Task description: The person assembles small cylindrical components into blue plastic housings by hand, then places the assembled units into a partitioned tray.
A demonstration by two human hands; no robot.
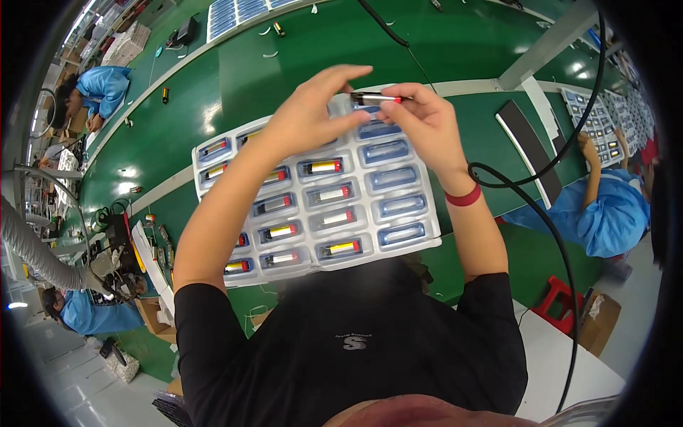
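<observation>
My right hand (427, 121) pinches a small cylindrical device (377, 99) between thumb and fingers; it is dark and silvery with a red end. My left hand (309, 114) is close by on the left, thumb and index finger spread apart around the device's black end, with no grip visible. Below both hands lies a white moulded tray (299, 185) with rows of clear blue-tinted pockets. Several pockets hold similar devices, such as a yellow-labelled one (322, 167) with a red end. The right-hand column shows bare pockets, among them one pocket (393, 178). My left forearm hides part of the tray.
The tray rests on a green worktable (235, 78). A black cable (548, 178) loops beside my right wrist. A dark flat panel (526, 146) lies to the right. Co-workers in blue, including one person (605, 213) at the right, sit around. A red stool (555, 302) stands lower right.
</observation>
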